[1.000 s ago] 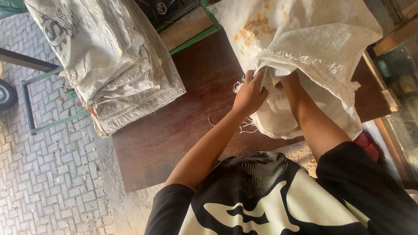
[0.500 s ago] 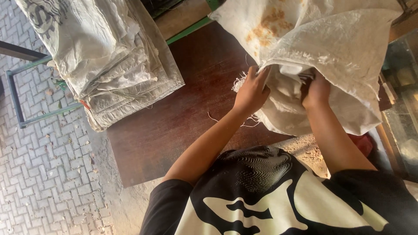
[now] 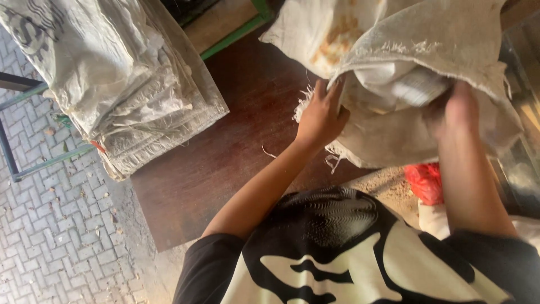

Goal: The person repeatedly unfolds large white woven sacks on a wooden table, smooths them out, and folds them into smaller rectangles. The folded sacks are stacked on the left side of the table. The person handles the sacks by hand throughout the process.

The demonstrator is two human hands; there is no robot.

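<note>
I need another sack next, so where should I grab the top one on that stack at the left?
Probably by the loose layered edges of the stack of sacks, reaching from the dark tabletop side; they overhang there, and the top lies flat.

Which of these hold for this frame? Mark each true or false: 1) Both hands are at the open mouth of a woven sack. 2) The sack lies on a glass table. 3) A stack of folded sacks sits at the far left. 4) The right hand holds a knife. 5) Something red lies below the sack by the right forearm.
1) True: the left hand grips the frayed edge of the woven sack, and the right hand is at its opening.
2) False: it lies on a dark brown wooden table.
3) True: the stack of folded sacks is there.
4) False: no knife shows; the hand is blurred at the sack.
5) True: a red item, kind unclear.
</note>
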